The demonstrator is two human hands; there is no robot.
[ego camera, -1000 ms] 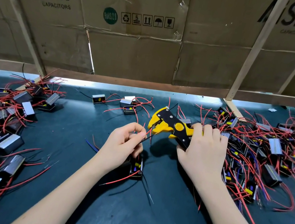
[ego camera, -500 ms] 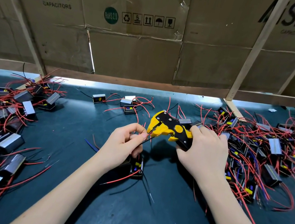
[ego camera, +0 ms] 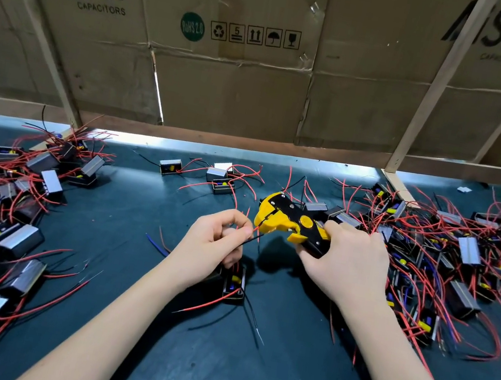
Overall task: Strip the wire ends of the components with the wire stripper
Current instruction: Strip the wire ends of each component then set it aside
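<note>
Yellow and black, the wire stripper (ego camera: 292,222) sits in the right hand (ego camera: 351,263), whose grip is curled round its handles. Just left of the stripper's head, the left hand (ego camera: 216,244) pinches a red wire (ego camera: 256,229) and a black wire (ego camera: 252,240) between thumb and forefinger, their ends at the stripper's mouth. Below the left hand, a black component (ego camera: 234,284) lies on the dark surface (ego camera: 211,367). Piles of components (ego camera: 466,248) lie right and left of the stripper.
</note>
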